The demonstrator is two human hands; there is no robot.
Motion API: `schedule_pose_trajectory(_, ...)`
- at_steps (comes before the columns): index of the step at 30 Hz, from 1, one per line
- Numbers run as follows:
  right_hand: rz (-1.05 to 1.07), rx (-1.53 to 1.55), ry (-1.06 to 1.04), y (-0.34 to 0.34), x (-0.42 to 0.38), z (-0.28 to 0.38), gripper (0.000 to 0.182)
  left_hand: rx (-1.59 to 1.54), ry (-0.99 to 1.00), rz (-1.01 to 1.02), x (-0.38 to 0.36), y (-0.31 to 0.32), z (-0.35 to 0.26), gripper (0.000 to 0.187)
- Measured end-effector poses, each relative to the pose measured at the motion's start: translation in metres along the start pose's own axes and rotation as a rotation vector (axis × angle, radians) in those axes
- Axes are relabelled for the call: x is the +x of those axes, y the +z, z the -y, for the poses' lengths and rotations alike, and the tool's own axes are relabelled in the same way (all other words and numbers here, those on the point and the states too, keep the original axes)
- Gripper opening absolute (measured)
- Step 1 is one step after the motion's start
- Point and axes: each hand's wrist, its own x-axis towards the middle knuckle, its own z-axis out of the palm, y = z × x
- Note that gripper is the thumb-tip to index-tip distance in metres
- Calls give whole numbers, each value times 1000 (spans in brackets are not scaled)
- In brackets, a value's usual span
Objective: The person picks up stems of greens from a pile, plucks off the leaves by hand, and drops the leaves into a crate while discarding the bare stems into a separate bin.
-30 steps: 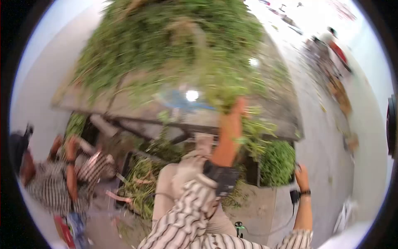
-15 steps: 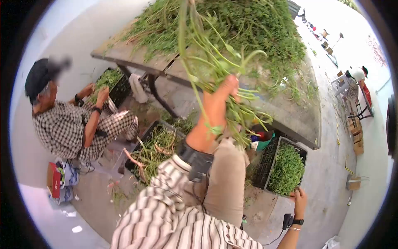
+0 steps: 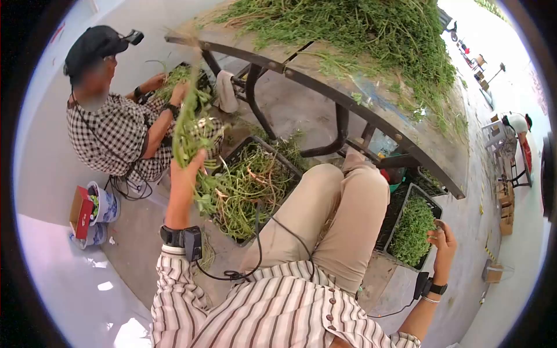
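Green stems (image 3: 188, 124) upright in the closed left hand (image 3: 184, 174), above the crate (image 3: 246, 185) of trimmings.

The left hand (image 3: 184, 174) swings away from the table (image 3: 325, 75), now carrying its bunch of green stems (image 3: 191, 124) above the black crate (image 3: 255, 185); the right hand (image 3: 444, 243) lifts slightly beside the crate of greens (image 3: 413, 229).

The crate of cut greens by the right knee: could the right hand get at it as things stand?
Probably yes. The right hand hovers at the near edge of the crate, and nothing lies between them. The greens inside are uncovered; the table overhangs only its far end.
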Motion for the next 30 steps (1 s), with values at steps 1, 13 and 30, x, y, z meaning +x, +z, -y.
schedule_pose_trajectory(1,-18,0,-23,2,-3,1,28,2,-6,-10,-5,-13,17,23)
schedule_pose_trajectory(13,-113,38,80,-11,-63,-27,22,606,-31,229,-9,-57,214,76)
schedule_pose_trajectory(30,-235,197,162,-23,-123,-85,23,-103,271,442,-26,110,-31,40)
